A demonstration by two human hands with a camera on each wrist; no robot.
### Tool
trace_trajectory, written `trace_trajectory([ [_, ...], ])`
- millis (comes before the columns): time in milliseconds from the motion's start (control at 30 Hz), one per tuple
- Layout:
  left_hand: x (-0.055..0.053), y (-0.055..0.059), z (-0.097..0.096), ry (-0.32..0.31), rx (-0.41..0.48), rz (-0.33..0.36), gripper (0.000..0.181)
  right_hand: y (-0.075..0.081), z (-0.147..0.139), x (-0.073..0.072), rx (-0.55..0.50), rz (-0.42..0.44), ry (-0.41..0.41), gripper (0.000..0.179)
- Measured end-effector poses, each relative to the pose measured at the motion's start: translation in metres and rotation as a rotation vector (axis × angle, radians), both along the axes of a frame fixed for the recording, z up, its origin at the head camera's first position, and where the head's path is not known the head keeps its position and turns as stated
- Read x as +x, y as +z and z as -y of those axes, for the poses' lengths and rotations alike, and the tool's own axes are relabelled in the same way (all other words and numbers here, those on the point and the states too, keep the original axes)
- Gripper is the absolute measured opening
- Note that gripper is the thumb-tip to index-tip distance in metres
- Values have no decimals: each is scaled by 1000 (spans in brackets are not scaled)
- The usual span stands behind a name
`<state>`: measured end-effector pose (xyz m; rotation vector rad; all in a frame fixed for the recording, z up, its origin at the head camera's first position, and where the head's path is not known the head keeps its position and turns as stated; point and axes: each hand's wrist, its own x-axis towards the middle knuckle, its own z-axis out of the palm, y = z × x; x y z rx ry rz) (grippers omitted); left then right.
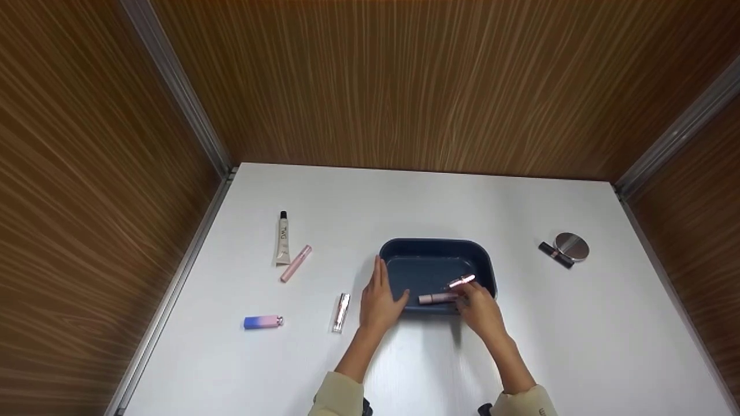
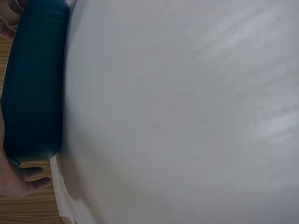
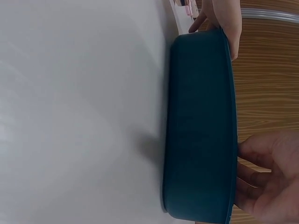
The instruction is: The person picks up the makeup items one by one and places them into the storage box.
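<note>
A dark blue rectangular bin (image 1: 430, 242) stands in front of me. My left hand (image 1: 378, 303) rests against its left end, the straight fingers (image 3: 198, 21) outside and the thumb extended over the rim. At the near right corner my right hand (image 1: 481, 309) reaches over the rim, fingers curled, and pinches a shiny rose-metallic lipstick tube (image 1: 461, 281). Below that tube a matte pink cosmetic tube (image 1: 432, 299) lies in the bin along the near wall, its right end hidden by the right hand. The wrist views show the bin's outer wall (image 2: 37, 84).
Left of the bin lie a shiny silver-pink tube (image 1: 341, 312), a blue-and-pink tube (image 1: 263, 322), a slim pink tube (image 1: 296, 264) and a cream squeeze tube (image 1: 282, 240) with a black cap. Far right are a black tube (image 1: 555, 255) and a round compact (image 1: 572, 247). Wood-grain panels (image 1: 404, 86) enclose the white table (image 1: 324, 196).
</note>
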<state>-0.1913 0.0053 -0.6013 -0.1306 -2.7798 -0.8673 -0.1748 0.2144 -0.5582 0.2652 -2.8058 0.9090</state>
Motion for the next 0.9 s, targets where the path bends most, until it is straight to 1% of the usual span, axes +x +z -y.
trace_trajectory([
  [167,-1,0,0,1,7,23,87,0,-1,0,-15,-17,4,24],
  [267,0,0,-1,1,9,21,87,1,-2,0,-23,-16,2,22],
  [467,0,0,0,0,-1,7,87,3,-3,-1,-32,-32,-6,22],
  [667,1,0,0,-1,-19,-35,87,6,-6,-2,-64,-31,-34,26],
  [900,1,-1,0,-3,-27,-28,86,11,-10,0,-75,-3,-71,25],
])
